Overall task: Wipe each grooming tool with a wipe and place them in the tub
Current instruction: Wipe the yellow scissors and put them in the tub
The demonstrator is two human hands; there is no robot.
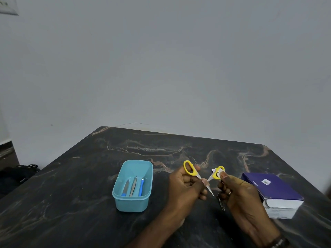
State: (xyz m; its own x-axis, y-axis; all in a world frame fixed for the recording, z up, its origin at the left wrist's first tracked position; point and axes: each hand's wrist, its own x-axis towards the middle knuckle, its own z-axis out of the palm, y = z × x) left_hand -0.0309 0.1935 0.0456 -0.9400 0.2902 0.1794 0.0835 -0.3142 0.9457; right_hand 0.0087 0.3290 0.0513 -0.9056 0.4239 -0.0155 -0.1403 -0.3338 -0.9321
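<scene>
**Two hands, one pair of scissors**

Both hands hold the yellow scissors [206,178] open above the table [71,185]. The left hand [186,185] grips one handle; the right hand [238,192] pinches the other. The blades point toward the person. The tub [132,203] sits to the left, nearer the left hand.

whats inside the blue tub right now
Three slim grooming tools lie in the tub: two with blue handles, one plain metal. Its near wall hides their lower ends.
</scene>
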